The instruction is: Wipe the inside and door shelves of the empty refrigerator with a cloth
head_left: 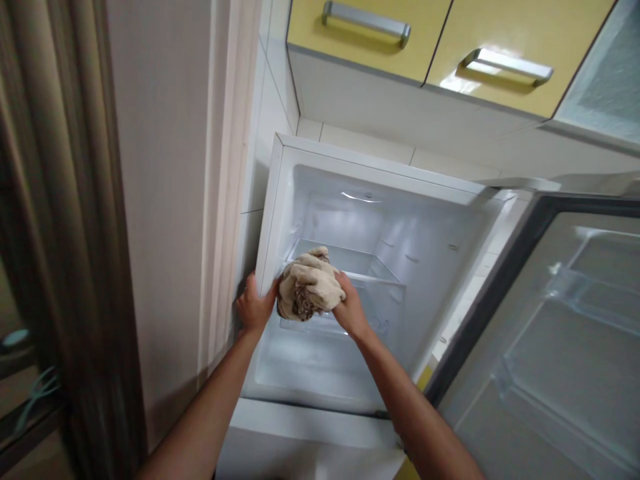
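Observation:
A crumpled beige cloth (311, 283) with brownish patches is bunched up in my right hand (349, 308), in front of the refrigerator's open compartment. The fingers of that hand are closed on the cloth's right side, partly hidden by it. My left hand (256, 308) grips the left front edge of the white refrigerator (269, 220), with fingers on either side of the edge. Behind the cloth, a clear shelf (345, 260) crosses the white interior, and a transparent drawer front shows below it.
The refrigerator door (560, 320) stands wide open on the right, with clear door racks (590, 297). Yellow cabinets (370, 50) with metal handles hang above. A pale door frame (175, 187) and a brown curtain (65, 200) are close on the left.

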`<state>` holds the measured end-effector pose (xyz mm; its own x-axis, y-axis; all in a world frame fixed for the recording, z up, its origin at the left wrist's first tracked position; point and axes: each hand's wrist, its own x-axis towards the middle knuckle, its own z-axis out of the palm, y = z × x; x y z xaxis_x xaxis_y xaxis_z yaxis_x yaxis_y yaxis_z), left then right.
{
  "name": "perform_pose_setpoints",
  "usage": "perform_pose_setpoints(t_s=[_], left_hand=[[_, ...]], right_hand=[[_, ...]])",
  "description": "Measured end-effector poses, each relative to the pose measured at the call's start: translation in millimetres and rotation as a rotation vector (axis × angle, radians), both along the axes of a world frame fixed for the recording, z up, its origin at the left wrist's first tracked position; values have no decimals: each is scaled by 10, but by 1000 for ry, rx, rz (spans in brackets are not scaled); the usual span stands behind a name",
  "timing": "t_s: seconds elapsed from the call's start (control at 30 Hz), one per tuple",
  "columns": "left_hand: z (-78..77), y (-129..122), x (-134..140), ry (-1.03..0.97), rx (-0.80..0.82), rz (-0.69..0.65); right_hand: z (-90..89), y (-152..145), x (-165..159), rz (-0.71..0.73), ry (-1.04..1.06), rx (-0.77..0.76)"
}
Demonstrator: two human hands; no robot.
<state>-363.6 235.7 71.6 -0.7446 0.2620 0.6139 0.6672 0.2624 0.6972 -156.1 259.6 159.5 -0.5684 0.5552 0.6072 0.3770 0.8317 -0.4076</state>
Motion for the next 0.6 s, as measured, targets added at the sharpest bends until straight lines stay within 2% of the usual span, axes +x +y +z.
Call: perform_pose_setpoints(t_s=[0.07,0.2,0.3,0.37,0.47,0.53,0.6], left_hand=[[30,-28,26,-21,-13,-17],[143,-90,90,-124,6,-89],[230,-200,166,-251,35,-176],[222,-345,282,-321,40,-206],[15,-684,638,-384,145,-263],[-256,-954,981,-469,300,-454],[-569,-1211,1341,-690,353,-697]], right_hand=[[-204,-177,352,-5,144,-102],[-713,-586,1057,76,536,-329],[-1046,-854,1484,40,744,-501],[-1215,-989,1676,4,815,-593],[-1415,-1134,1784,-23,840,-649],[-1528,-1212,1751,2,844,-673],[-1623,-1290,1678,19,830,-691]])
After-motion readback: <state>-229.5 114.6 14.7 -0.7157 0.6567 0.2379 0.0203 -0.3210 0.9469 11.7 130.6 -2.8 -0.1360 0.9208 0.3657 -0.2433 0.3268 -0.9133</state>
